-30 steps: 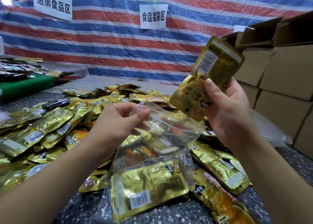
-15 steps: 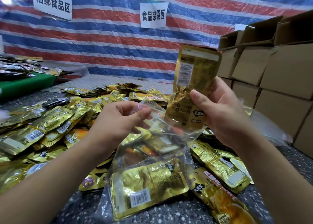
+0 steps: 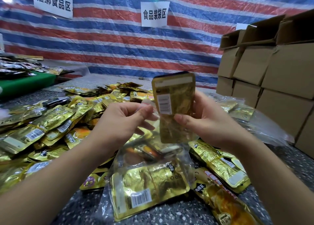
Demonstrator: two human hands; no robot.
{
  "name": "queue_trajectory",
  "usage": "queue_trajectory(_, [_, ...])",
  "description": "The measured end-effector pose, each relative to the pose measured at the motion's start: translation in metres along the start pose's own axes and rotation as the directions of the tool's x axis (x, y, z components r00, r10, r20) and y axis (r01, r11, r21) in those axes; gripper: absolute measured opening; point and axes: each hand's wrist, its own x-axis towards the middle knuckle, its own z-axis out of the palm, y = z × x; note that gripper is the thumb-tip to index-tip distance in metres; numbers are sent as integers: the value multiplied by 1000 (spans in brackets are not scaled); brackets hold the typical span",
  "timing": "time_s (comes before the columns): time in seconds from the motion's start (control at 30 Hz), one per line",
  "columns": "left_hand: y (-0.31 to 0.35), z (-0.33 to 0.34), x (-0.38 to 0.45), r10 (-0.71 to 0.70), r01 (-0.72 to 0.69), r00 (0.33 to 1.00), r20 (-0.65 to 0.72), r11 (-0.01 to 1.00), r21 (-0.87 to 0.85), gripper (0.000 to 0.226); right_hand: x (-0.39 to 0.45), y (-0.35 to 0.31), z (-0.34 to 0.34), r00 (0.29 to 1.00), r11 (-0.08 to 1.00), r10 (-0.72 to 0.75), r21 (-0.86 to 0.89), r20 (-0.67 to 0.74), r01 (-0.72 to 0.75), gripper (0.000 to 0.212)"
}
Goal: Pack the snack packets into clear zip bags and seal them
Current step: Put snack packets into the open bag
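Between your hands: upright gold foil snack packet (image 3: 175, 105) entering clear plastic zip bag (image 3: 149, 170) | right hand (image 3: 203, 121) grips packet | left hand (image 3: 124, 121) pinches bag mouth | next: push packet down.

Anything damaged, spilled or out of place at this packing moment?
Nothing stands out. The right hand holds a gold snack packet upright, its lower end entering the clear zip bag, whose mouth the left hand pinches open. No packet looks torn.

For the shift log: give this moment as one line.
right hand: feeding gold packet | left hand: holding zip bag mouth | bag: unsealed
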Motion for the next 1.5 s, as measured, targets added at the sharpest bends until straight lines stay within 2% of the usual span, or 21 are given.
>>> queue_trajectory(0.1, [0, 2, -1, -11, 11, 1000, -5, 1000, -3, 31, -2, -1, -4, 998, 977, 35, -212, 44, -25, 33])
queue_trajectory(0.4, [-1, 6, -3, -22, 21, 1000, -14, 998, -60, 31, -5, -9, -13, 979, 912, 140, -405, 151, -68, 28])
queue_trajectory(0.53, [-2, 7, -4, 2, 1, 999, 45, 998, -65, 31, -6, -11, -13, 959, 847, 199, -527, 202, -64, 26])
queue_trajectory(0.67, [-4, 8, -5, 19, -19, 999, 43, 1000, -20, 31, -6, -11, -9, 957, 855, 200, -514, 211, -66, 22])
queue_trajectory(0.8, [-4, 8, -5, 17, -15, 999, 50, 999, -34, 30, -4, -13, 5, 995, 917, 37, -400, 96, 5, 9])
queue_trajectory(0.87, [-4, 10, -5, 18, -15, 998, 55, 999, -48, 33, -3, -15, 8, 997, 894, 5, -446, 81, 32, 8])
queue_trajectory(1.07, [-8, 15, -7, 78, -83, 995, 66, 993, 87, 35, -5, -14, 14, 974, 766, 129, -642, 187, 22, 11])
queue_trajectory(1.13, [-8, 14, -7, 94, -97, 995, 34, 990, 100, 35, -3, -12, 19, 987, 737, 96, -675, 130, 17, 18])
queue_trajectory(1.2, [-8, 12, -5, 65, -64, 998, -16, 997, 47, 38, -1, -8, 18, 1000, 728, 24, -685, -8, -23, 29])
queue_trajectory(1.27, [-6, 10, -4, 37, -38, 998, -55, 999, -13, 40, 0, -7, 16, 996, 796, -29, -604, -80, -25, 37])
queue_trajectory(1.33, [-5, 9, -3, 3, -11, 996, -88, 996, -84, 40, -2, -7, 15, 1000, 851, 0, -525, -30, -16, 35])
queue_trajectory(1.4, [-4, 9, -3, -29, 12, 992, -123, 991, -137, 40, -4, -5, 16, 999, 823, 17, -568, 49, 14, 21])
queue_trajectory(1.5, [-4, 9, -3, -24, 15, 992, -127, 998, -68, 41, -2, -1, 22, 994, 782, -23, -617, 108, 85, 17])
